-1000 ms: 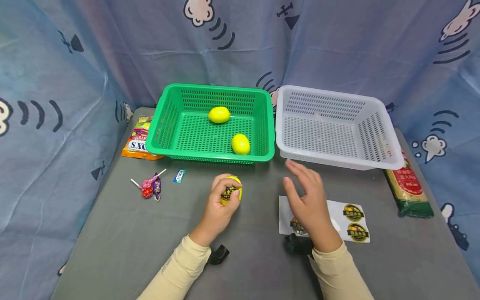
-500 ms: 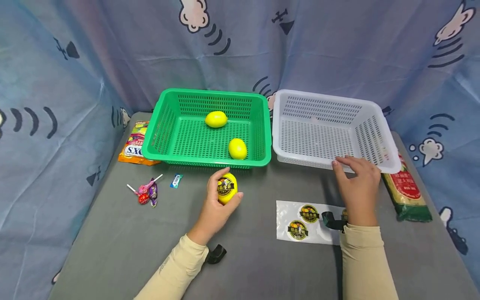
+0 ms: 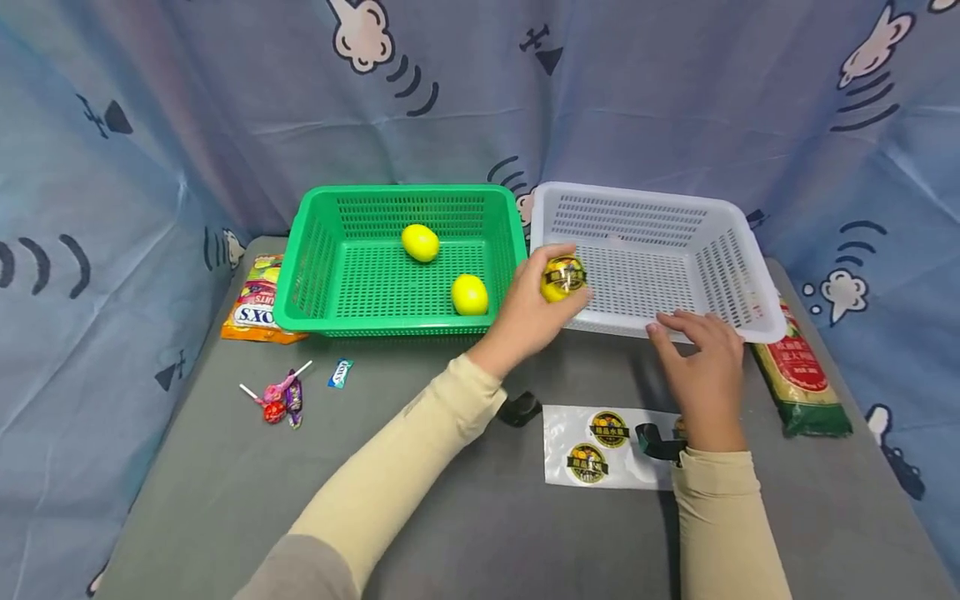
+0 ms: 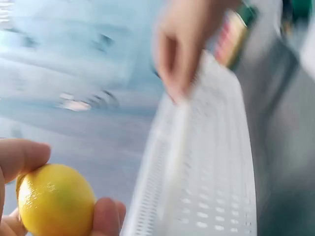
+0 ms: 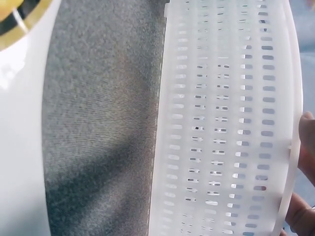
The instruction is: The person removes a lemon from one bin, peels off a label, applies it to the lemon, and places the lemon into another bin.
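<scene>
My left hand [image 3: 532,304] grips a yellow lemon [image 3: 558,287] between fingers and thumb. A round black-and-gold sticker shows on the lemon's side in the head view. The hand is over the left end of the white basket [image 3: 643,321]; in the left wrist view the lemon [image 4: 56,200] appears close, its sticker hidden. My right hand [image 3: 705,367] holds the front rim of this basket towards its right end. In the right wrist view, fingertips [image 5: 307,132] lie at the basket's rim. Two more lemons, one at the back [image 3: 420,242] and one in front [image 3: 469,295], lie in the green basket [image 3: 390,327].
A sticker sheet [image 3: 558,446] lies on the grey table [image 3: 420,533], partly under the right wrist. Lollipops [image 3: 274,400] and a small blue-white wrapped sweet [image 3: 341,373] lie left. An orange candy bag [image 3: 258,308] and a red-and-green packet [image 3: 806,375] flank the baskets.
My left hand has carried the lemon from the table's middle up and right, over the white basket. My right hand has gone from above the sticker sheet to the basket's front rim.
</scene>
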Motion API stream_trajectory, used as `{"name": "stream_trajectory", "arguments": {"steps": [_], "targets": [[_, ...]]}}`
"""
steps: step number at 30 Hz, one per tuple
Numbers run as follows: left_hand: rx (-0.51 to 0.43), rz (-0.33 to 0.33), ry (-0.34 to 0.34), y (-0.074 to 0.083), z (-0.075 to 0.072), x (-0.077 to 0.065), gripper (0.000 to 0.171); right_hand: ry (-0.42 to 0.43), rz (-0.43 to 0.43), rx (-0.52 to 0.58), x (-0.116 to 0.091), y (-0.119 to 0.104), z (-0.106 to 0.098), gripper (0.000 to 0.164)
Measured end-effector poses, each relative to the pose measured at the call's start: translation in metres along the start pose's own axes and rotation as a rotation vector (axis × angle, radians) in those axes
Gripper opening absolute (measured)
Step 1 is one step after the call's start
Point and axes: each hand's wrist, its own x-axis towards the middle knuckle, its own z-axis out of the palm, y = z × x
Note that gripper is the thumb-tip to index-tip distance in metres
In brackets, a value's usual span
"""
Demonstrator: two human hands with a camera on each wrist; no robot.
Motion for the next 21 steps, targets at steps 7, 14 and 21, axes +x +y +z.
{"name": "stream_trajectory", "arguments": {"steps": [7,14,21], "targets": [[0.249,-0.137,-0.069,-0.013,0.055,0.069,0.058,-0.001,0.005,-0.001,0.002,-0.003,-0.001,0.034],[0.325,-0.204,-0.169,-0.018,0.062,0.083,0.087,-0.015,-0.012,0.012,0.004,-0.004,0.003,0.034],[0.194,0.005,-0.149,-0.008,0.049,0.053,0.082,0.028,0.007,0.009,0.002,0.0,0.0,0.035]]}}
